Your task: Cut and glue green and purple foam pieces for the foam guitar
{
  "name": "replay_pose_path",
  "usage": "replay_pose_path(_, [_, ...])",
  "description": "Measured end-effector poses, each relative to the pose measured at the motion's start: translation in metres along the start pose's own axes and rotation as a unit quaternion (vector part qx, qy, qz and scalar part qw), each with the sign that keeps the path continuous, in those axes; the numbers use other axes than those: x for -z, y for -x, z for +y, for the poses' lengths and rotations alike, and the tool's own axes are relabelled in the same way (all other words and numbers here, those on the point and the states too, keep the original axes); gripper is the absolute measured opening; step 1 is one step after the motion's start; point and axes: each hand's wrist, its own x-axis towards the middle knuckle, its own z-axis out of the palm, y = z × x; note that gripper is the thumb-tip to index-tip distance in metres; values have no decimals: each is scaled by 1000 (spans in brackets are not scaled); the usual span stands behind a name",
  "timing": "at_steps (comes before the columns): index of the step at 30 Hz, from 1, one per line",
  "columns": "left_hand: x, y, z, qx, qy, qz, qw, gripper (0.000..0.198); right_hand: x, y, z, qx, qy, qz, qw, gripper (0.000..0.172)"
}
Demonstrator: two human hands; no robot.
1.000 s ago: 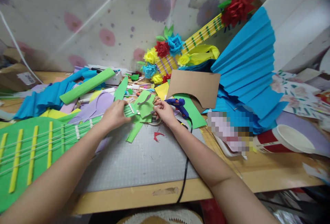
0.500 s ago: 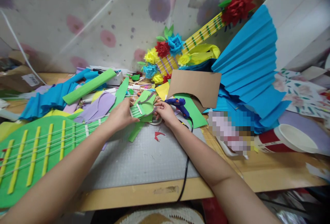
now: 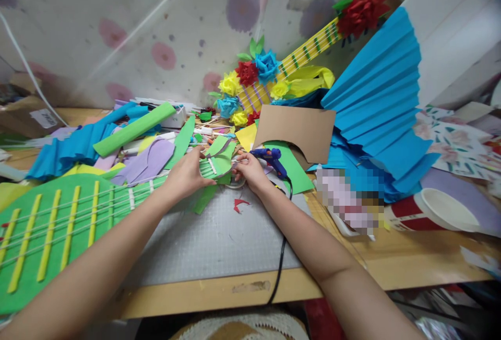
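Note:
A green paper guitar (image 3: 67, 199) with yellow strips and white strings lies across the left side. My left hand (image 3: 187, 174) is wrapped round its neck, close to the head. At the head, which has dark grey strips (image 3: 224, 146) along its edges, my right hand (image 3: 250, 172) has its fingers pinched together at the tip of the lower strip. A blue glue gun (image 3: 274, 160) with a black cord lies just beyond my right hand. Below the hands, a red paper scrap (image 3: 240, 204) rests on the grey cutting mat (image 3: 188, 248).
A yellow paper guitar (image 3: 309, 50) with paper flowers leans against the wall. Brown cardboard (image 3: 293, 126) and pleated blue paper (image 3: 379, 94) stand at the right, near a paper bucket (image 3: 407, 212). Crepe paper rolls (image 3: 135, 130) and scraps crowd the back left.
The view has shifted slightly. Both hands keep nearly the same place on the green guitar, with the right fingers moving a little along the head's edge.

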Motion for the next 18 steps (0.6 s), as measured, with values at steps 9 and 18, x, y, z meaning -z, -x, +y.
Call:
replay_pose_path(9, [-6,3,6,27,-10,16,999,90,-1,1,0,-1,-32,-8,999,32])
replay_pose_path(18, [-8,4,7,34,-79,19,996,92,-1,0,0,-18,-32,0,999,32])
